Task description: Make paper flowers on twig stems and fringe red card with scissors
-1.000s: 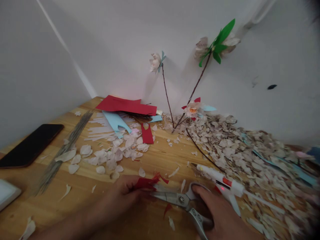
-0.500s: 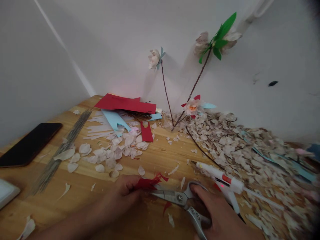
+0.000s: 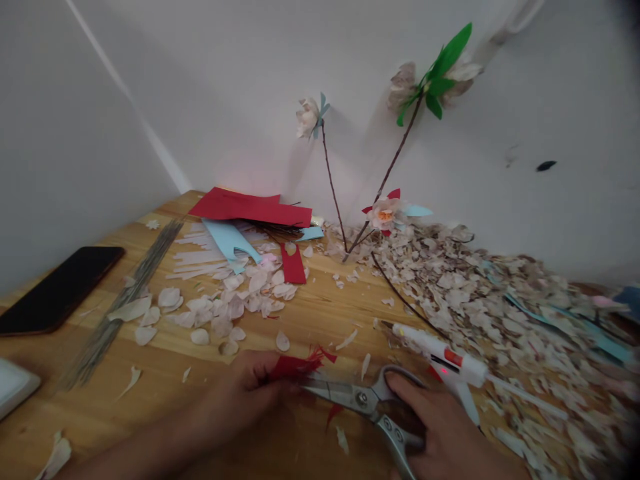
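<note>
My left hand (image 3: 253, 383) pinches a small piece of red paper (image 3: 295, 367) whose right end is cut into thin fringe strands. In my right hand (image 3: 443, 423) is a pair of silver scissors (image 3: 363, 399), held by its handle loops. The scissor tips meet the lower right side of the red paper, close to my left fingers; the blades look nearly together, and their tips are partly hidden. A red scrap (image 3: 334, 413) lies below the blades. Just right of the scissors rests a white glue gun (image 3: 440, 353) with a small red light.
Pale petals (image 3: 210, 313) lie left of centre, and a large petal heap (image 3: 460, 280) fills the right. Red sheets (image 3: 250, 207), thin wires (image 3: 125, 300) and a black phone (image 3: 60, 287) lie on the left. Flowered twigs (image 3: 400, 150) lean against the wall.
The scissors and my right hand have shifted slightly right, and the handles look a little farther apart. My left hand keeps its hold on the red paper.
</note>
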A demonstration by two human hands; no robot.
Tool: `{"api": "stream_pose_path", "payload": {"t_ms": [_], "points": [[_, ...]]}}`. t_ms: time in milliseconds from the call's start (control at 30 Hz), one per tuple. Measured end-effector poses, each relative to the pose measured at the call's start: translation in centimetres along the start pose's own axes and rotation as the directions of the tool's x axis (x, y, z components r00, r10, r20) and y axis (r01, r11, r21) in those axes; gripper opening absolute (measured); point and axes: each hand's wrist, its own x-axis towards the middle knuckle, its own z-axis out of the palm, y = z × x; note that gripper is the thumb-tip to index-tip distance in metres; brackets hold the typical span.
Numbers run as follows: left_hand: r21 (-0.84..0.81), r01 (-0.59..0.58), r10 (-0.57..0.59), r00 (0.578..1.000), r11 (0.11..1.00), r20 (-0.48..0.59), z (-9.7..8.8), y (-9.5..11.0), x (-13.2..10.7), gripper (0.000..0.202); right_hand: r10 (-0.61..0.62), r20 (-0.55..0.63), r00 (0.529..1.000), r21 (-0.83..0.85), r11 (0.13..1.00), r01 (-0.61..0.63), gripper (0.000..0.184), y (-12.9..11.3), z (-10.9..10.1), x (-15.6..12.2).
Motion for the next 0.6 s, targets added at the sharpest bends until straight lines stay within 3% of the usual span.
{"api": "stream_pose_path", "payload": {"t_ms": [400, 600], "points": [[-0.142, 0.154, -0.155, 0.988, 0.978, 0.007, -0.02, -0.19, -0.12, 0.014, 0.003, -0.021, 1.0, -0.035, 0.999, -0.003, 0.021, 0.2, 0.17, 0.35], [-0.104, 0.171, -0.167, 0.985, 0.98, 0.044, -0.33, -0.3, -0.17, 0.012, 0.006, -0.003, 1.0, -0.048, 0.999, -0.006, 0.02, 0.28, 0.08, 0.41]]}}
